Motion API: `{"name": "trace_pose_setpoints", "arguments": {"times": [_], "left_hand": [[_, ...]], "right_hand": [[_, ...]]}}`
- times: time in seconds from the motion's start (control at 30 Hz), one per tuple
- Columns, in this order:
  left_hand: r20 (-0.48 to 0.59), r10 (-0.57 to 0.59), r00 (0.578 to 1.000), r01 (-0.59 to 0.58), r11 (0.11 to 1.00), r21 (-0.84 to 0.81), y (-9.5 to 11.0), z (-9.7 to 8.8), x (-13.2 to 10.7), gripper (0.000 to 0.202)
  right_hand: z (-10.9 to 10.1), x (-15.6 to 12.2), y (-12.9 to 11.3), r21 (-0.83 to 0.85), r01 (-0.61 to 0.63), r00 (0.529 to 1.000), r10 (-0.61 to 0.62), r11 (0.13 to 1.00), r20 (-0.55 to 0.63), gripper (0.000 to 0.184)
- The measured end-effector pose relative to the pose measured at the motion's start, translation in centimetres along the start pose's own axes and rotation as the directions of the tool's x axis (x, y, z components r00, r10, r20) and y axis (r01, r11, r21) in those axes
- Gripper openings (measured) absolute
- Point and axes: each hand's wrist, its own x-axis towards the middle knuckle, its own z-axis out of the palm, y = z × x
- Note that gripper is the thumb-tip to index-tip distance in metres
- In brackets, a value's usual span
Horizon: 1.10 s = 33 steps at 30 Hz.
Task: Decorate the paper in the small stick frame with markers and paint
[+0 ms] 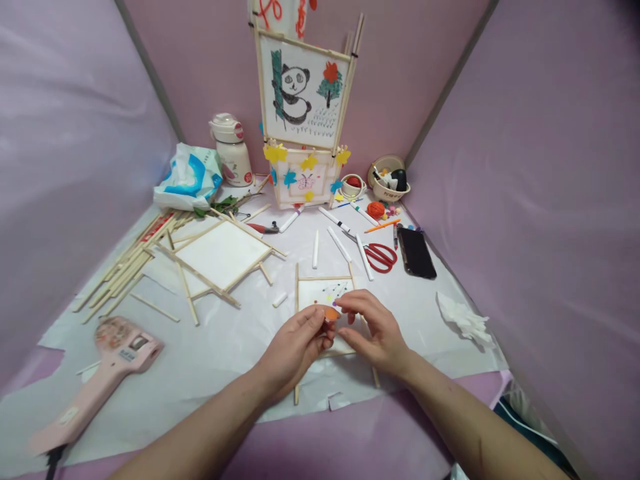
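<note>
Between the thumb and fingers of my left hand is a small flat orange piece; its material is hard to make out. My right hand hovers just beside it, thumb and fingers apart, with nothing visible in them. Below both hands lies a small wooden stick frame backed with white paper. The paper bears dark marks and a few coloured dots. My hands cover much of its lower part.
A tall panda-decorated stick lantern stands at the back. Left are another stick frame, loose sticks and a pink hot glue gun. White markers, red-handled scissors, a phone and crumpled tissue lie around.
</note>
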Motion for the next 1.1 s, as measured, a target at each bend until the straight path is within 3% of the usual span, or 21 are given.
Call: {"name": "trace_pose_setpoints", "arguments": {"times": [0.13, 0.43, 0.67, 1.1], "left_hand": [[-0.005, -0.036, 0.999, 0.036, 0.998, -0.044, -0.3, -0.1, 0.0, 0.026], [-0.041, -0.022, 0.999, 0.020, 0.999, -0.050, -0.9, 0.1, 0.1, 0.030], [-0.092, -0.006, 0.996, 0.004, 1.000, -0.018, -0.5, 0.6, -0.1, 0.018], [-0.159, 0.049, 0.986, -0.046, 0.999, 0.022, -1.3, 1.1, -0.6, 0.022]], "right_hand": [[0.2, -0.2, 0.1, -0.050, 0.029, 0.999, -0.028, 0.998, 0.026, 0.033], [0.5, -0.6, 0.0, -0.208, 0.054, 0.997, -0.064, 0.977, -0.040, 0.029], [0.3, -0.4, -0.6, -0.214, 0.079, 0.995, -0.092, 0.974, -0.049, 0.033], [0.4, -1.0, -1.3, -0.282, 0.125, 0.991, -0.132, 0.951, -0.005, 0.033]]}}
